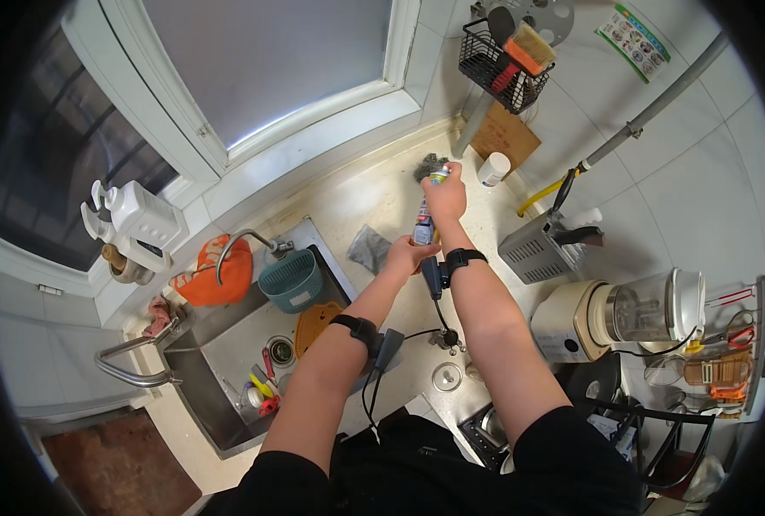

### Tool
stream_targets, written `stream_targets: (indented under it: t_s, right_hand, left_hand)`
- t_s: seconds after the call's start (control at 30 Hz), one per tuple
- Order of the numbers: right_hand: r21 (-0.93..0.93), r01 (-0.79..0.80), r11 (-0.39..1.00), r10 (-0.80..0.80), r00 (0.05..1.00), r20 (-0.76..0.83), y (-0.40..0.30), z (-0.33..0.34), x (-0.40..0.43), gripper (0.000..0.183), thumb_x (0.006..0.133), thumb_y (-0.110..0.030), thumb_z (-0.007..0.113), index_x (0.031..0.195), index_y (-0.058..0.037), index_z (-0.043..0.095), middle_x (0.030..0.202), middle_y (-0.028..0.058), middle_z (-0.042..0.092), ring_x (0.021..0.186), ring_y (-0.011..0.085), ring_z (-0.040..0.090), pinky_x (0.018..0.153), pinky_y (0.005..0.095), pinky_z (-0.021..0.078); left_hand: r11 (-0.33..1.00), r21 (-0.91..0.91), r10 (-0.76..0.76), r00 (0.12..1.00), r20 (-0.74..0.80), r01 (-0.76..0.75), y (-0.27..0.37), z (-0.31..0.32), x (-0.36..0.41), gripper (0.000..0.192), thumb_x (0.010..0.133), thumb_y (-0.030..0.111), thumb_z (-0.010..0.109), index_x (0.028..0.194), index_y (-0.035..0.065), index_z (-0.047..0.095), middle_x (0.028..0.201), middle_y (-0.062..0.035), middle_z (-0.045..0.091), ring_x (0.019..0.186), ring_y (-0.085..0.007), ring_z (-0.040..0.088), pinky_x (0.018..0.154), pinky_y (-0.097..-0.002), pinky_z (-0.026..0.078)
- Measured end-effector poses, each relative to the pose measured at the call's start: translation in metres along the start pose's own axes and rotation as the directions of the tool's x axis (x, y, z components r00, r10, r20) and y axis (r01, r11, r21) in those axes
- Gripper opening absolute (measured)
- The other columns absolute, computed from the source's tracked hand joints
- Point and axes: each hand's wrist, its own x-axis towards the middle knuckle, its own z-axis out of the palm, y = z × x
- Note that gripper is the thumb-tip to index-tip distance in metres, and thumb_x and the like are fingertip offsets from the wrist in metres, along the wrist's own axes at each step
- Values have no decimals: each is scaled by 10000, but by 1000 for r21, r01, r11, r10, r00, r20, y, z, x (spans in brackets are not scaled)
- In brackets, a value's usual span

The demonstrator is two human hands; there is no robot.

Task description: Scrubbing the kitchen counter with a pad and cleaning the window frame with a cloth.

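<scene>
Both my hands are on a spray can with a printed label, held over the pale countertop. My right hand grips its upper part, with a finger near the white top. At its lower end, my left hand holds the can. Just beyond the can's top lies a dark, tangled scouring pad. A grey cloth rests on the counter left of the can. To the right of my right hand is a small white tub.
On the left is a steel sink with a teal basket, a curved faucet and an orange cloth. A knife block and a blender stand on the right. A wire basket hangs on the wall ahead.
</scene>
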Motion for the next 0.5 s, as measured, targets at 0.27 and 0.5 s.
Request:
stream_targets:
  t_s: [0.27,0.5]
  right_hand:
    - [-48,15,999,-14,999,33,-1,7,-8,579,751,-351,736,1252,-228,472,996,217,654,877,388,678,741,472,546]
    - [-75,34,997,-30,998,55,1,12,-16,590,758,-351,730,1272,-224,470,991,221,651,879,386,675,738,466,547]
  left_hand:
    - [988,-153,30,999,44,-23,-27,-4,11,390,731,282,864,959,67,631,767,-14,645,585,-113,598,494,-268,464]
    - [975,-219,43,997,64,-28,-21,-4,-9,347,765,253,845,953,57,630,770,-15,645,596,-111,617,492,-268,477]
